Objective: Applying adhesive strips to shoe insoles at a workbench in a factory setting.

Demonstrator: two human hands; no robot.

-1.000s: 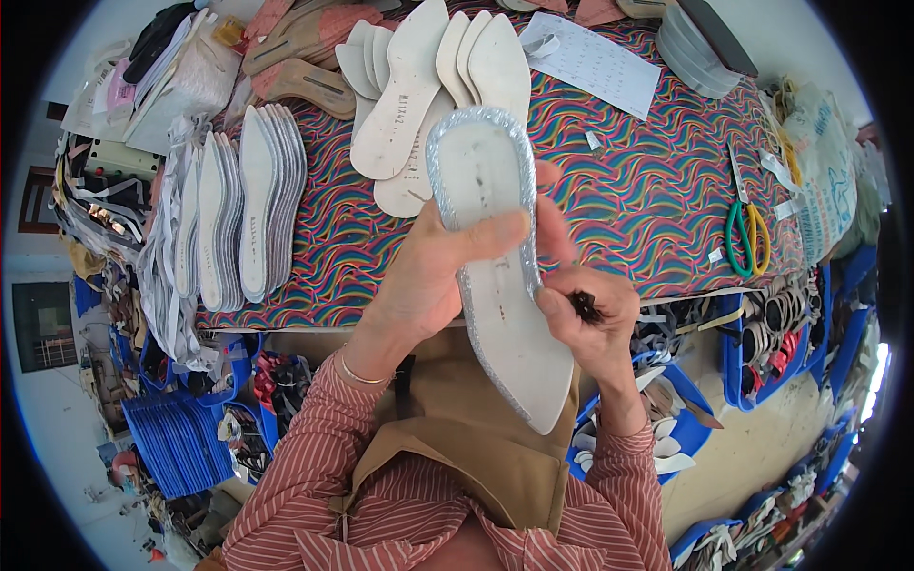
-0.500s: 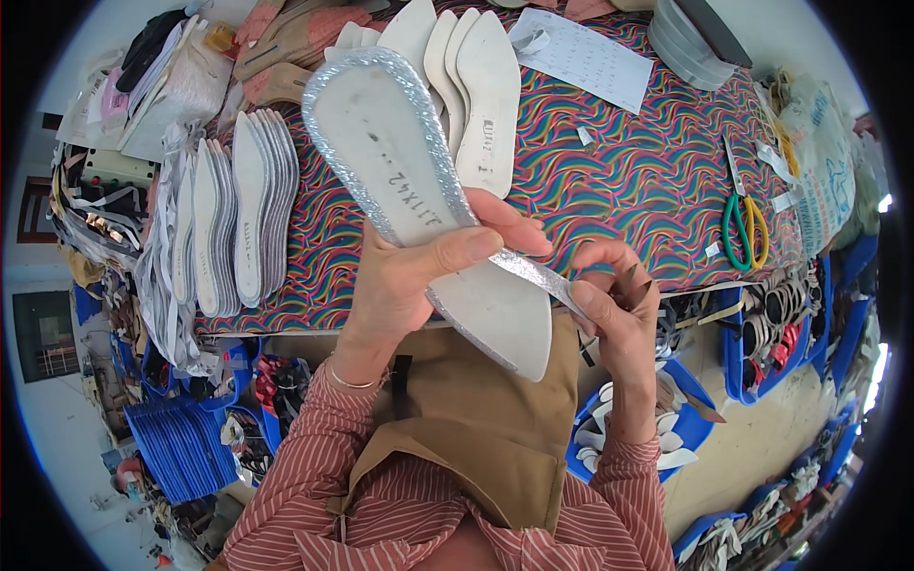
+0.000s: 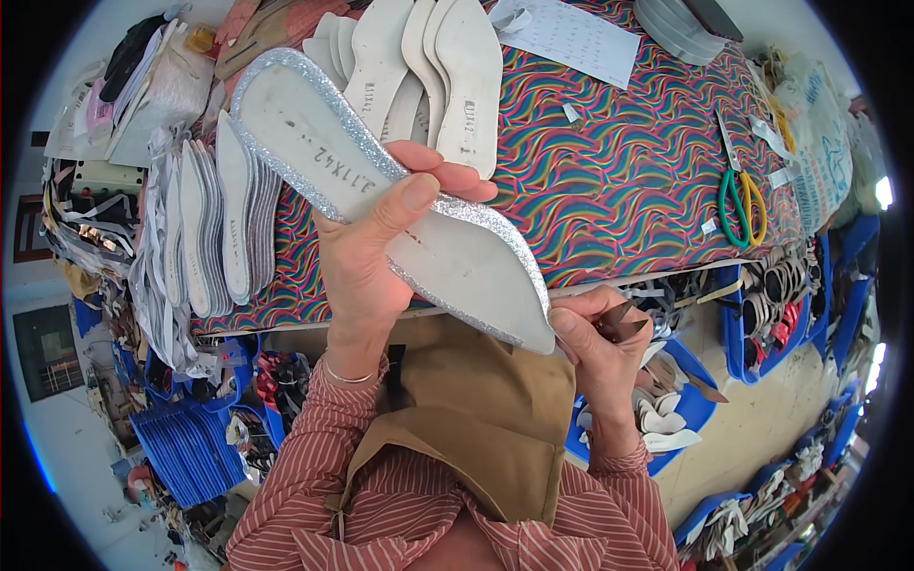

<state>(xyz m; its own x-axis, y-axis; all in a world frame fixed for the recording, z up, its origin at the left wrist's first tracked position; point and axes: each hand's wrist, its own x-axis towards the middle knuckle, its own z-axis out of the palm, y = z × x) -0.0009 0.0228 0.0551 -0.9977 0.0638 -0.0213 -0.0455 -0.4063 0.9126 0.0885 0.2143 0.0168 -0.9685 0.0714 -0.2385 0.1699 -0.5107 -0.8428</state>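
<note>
My left hand (image 3: 367, 257) grips a white insole (image 3: 457, 276) with silver glitter edging (image 3: 505, 228), thumb across its face, fingertips round the far edge; it lies slanted, pointed toe at lower right. My right hand (image 3: 600, 338) pinches the edging at that toe, with a small dark pointed thing (image 3: 624, 325) among its fingers that I cannot make out. Beyond them, white insoles (image 3: 462, 81) fan out on the patterned table (image 3: 609, 162); silver-edged ones (image 3: 238, 243) stand stacked at left. Green and yellow handled scissors (image 3: 741, 209) lie at right.
A paper sheet (image 3: 571, 43) and clear container (image 3: 676, 29) lie at the back. Pale strips (image 3: 176, 333) hang at left beside piled materials. Blue bins of shoe parts (image 3: 690, 376) stand below the table edge, with stacked blue trays (image 3: 181, 452) at lower left. A plastic bag (image 3: 809, 143) sits at right.
The insole has swung leftward, its round end further up-left. A stretch of edging that stood off it half a second ago now lies along its rim. My right hand has moved to the toe.
</note>
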